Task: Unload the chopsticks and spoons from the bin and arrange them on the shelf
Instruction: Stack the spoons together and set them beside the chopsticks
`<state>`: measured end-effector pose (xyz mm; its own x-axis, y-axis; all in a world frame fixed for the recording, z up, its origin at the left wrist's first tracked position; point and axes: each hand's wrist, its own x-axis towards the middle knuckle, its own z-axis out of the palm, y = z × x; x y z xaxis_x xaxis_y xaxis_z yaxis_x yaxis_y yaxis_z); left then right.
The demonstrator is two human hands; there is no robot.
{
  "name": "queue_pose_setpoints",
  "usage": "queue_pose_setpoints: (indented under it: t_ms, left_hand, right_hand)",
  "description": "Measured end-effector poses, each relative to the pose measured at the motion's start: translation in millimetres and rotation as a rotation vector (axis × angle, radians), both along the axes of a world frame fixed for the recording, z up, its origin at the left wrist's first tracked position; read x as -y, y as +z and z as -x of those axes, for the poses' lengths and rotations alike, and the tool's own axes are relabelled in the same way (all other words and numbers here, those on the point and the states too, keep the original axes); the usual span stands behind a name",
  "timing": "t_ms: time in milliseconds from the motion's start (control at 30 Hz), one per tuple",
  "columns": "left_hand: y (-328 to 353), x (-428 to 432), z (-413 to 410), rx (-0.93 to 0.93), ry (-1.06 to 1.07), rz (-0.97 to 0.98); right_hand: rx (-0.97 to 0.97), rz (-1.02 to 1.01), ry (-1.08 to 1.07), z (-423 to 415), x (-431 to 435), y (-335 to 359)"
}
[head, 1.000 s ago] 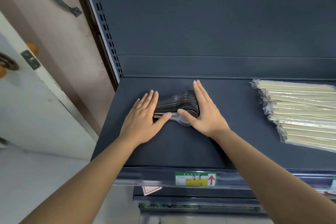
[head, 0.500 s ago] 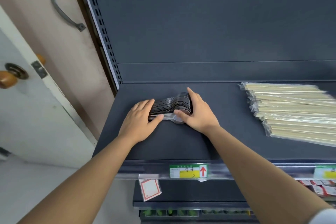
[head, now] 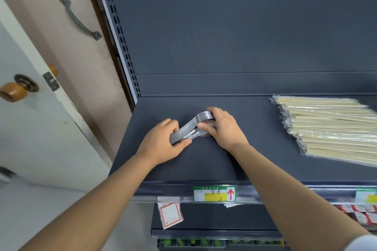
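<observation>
The left hand [head: 163, 140] grips the handle end of the stack of spoons [head: 191, 128] while the right hand [head: 222, 128] curls round the bowls, likely squaring the stack on the shelf [head: 204, 165]. Wrapped chopsticks [head: 330, 128] lie well apart, rightward.

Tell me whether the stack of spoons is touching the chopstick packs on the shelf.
Apart. The head view shows bare shelf between the stack of spoons and the chopstick packs further right.
</observation>
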<state>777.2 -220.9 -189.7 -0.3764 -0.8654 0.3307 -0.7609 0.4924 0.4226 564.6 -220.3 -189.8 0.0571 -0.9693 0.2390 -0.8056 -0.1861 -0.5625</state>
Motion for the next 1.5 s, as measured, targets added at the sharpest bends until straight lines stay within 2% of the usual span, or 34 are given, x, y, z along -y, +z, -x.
queue_pose_setpoints:
  t_ms: [67,167,333,400,533,633,767,833,900,967,1000,1033,1100,1233,1267,1300,1400,1433,1500]
  left_hand:
    - [4,4,2,0.036,-0.020,-0.087]
    - [18,19,18,0.246,-0.038,-0.181]
    - [33,39,50,0.491,-0.184,-0.124]
    - [40,48,51,0.534,-0.250,-0.130]
    - [50,60,51,0.475,-0.283,-0.317]
    - [42,66,50,0.271,-0.204,-0.446]
    - [28,70,48,-0.234,0.005,-0.630]
    - [26,65,50,-0.617,0.099,-0.786]
    - [28,57,56,-0.960,0.163,-0.875]
    - [28,51,59,-1.164,0.240,-0.883]
    - [26,50,58,-1.208,0.271,-0.874]
    - [24,50,55,-1.238,0.282,-0.864]
    - [22,52,42,-1.227,0.252,-0.849]
    - [25,59,10,-1.289,0.066,-0.902]
    - [26,62,1,-1.251,0.043,-0.865]
    - [27,66,-8,-1.115,0.021,-0.796]
    - [23,73,-28,-0.446,-0.067,-0.491]
    - [21,72,-31,-0.311,-0.088,-0.401]
    - [20,70,-30,-0.216,-0.096,-0.295]
  right_hand:
    - [-0.008,-0.010,-0.004,-1,0,1]
    - [-0.012,-0.008,-0.011,-2,0,2]
    - [0.002,-0.034,-0.038,-1,-2,3]
    - [0.004,-0.048,-0.039,-1,-2,4]
    - [0.090,-0.070,-0.113,-2,-5,7]
    - [0.179,-0.045,-0.193,-3,-7,8]
    - [0.287,-0.033,-0.170,-5,-6,8]
    - [0.543,-0.108,-0.157,-19,-4,14]
    - [0.854,-0.269,-0.063,-38,0,20]
    - [1.062,-0.491,0.009,-52,4,28]
    - [1.069,-0.584,0.032,-55,6,32]
    - [0.993,-0.632,0.051,-55,9,35]
    - [0.757,-0.600,0.076,-53,16,39]
    - [0.333,-0.330,0.165,-46,23,43]
    - [0.204,-0.290,0.183,-43,23,44]
    - [0.052,-0.269,0.193,-40,22,44]
    - [-0.373,-0.168,0.175,-37,18,36]
    - [-0.432,-0.115,0.167,-38,17,32]
    - [-0.425,-0.069,0.162,-39,16,24]
